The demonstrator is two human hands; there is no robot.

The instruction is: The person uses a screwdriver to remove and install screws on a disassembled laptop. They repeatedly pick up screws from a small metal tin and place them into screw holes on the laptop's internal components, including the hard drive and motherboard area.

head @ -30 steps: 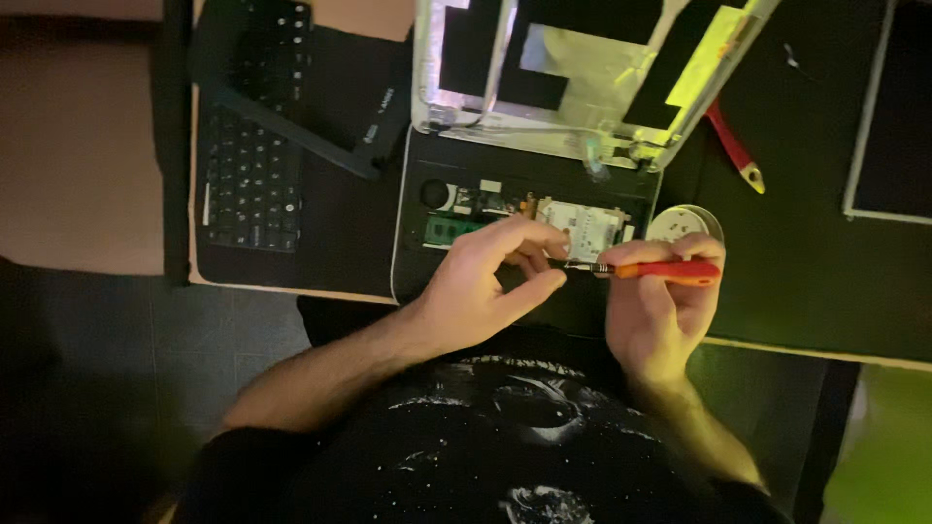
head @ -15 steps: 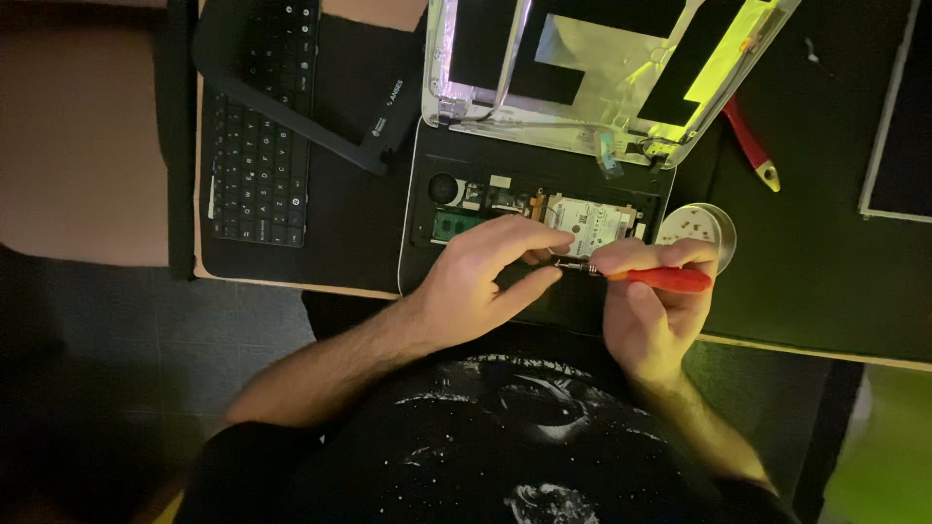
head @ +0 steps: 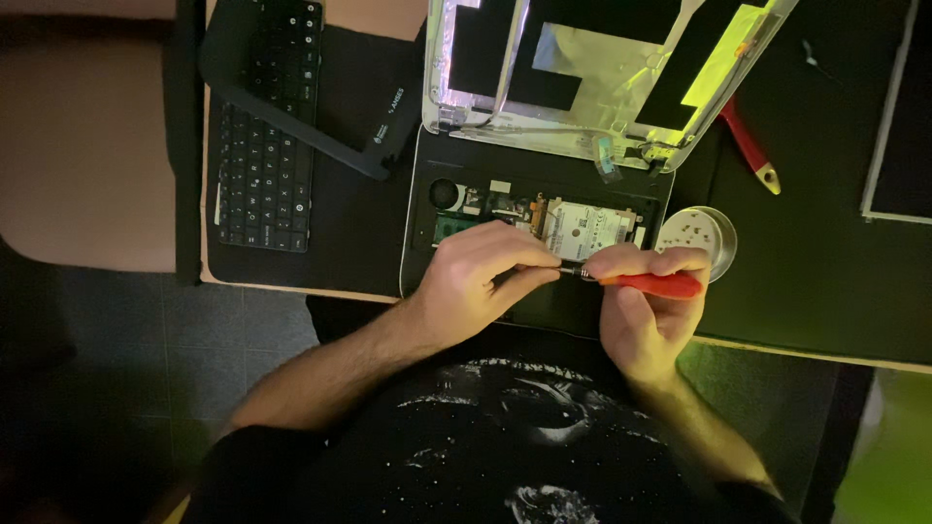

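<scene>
An opened laptop base (head: 456, 257) lies at the table's near edge, with a green board, a silver hard drive (head: 587, 228) and its bare screen lid (head: 602, 68) raised behind. My right hand (head: 646, 315) grips a red-handled screwdriver (head: 650, 283) held level, tip pointing left. My left hand (head: 481, 277) rests over the laptop base, fingers pinching at the screwdriver's metal tip.
A detached black keyboard (head: 262, 126) and a black bezel strip (head: 311, 131) lie at the left. A small round dish (head: 699, 233) with screws stands right of the laptop. A second red-handled tool (head: 748, 146) and a flat panel (head: 903, 116) lie further right.
Both hands and the screwdriver have stayed almost still over the laptop base; the view has shifted slightly.
</scene>
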